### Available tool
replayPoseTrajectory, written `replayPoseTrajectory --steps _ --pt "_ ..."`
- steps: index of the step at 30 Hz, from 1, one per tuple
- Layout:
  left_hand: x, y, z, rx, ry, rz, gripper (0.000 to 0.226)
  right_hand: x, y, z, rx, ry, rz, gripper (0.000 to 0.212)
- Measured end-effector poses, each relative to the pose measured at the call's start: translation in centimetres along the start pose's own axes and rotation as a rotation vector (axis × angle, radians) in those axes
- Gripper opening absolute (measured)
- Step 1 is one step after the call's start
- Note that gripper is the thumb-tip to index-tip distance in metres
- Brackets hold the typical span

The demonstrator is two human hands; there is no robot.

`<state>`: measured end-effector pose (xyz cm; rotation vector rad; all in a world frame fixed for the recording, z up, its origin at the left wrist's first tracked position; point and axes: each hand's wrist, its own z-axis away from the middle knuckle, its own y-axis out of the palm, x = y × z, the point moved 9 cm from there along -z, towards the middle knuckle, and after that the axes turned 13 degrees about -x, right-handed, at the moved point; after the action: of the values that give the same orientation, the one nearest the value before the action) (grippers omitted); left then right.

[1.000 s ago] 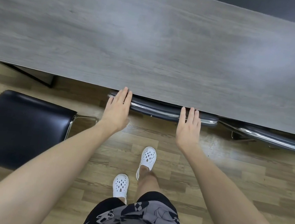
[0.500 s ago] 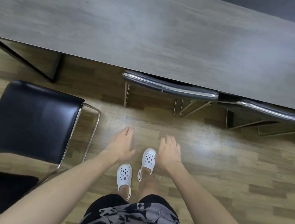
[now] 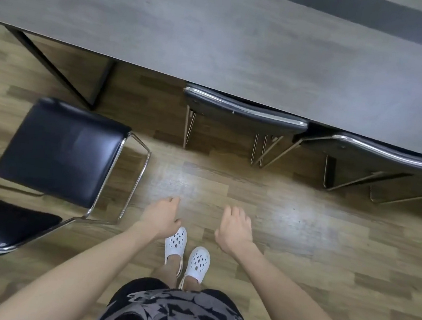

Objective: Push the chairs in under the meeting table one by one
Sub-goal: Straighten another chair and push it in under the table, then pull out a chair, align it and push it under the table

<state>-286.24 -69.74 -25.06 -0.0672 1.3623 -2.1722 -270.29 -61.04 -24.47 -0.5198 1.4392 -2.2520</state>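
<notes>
Scene was lit evenly and fairly brightly, apparently from overhead. A pale glare patch was seen on the floor point(image 3: 188, 181) mid-frame. Grain on the table point(image 3: 219, 41) was smeared by motion blur (worst at far right). Straight edges were bowed by wide-angle distortion.

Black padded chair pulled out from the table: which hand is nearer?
Left. The left hand hangs just right of the black padded chrome-framed chair; the right hand hangs farther right, past the left.
</notes>
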Motion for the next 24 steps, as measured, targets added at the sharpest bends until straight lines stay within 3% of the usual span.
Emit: replayPoseTrajectory --steps 5,13,24 --pt "0.4 0.6 3.1 -0.068 -0.052 -0.004 0.039 -0.3 1.9 3.0 0.024 -0.040 0.019 0.050" --pt "3.4 2.8 7.5 -0.066 -0.146 0.084 0.043 2.4 4.6 6.7 0.050 -0.135 0.050 0.039" --pt "11.1 3.0 9.3 -0.058 -0.097 0.075 0.052 10.7 6.3 7.1 0.010 -0.159 0.088 0.038"
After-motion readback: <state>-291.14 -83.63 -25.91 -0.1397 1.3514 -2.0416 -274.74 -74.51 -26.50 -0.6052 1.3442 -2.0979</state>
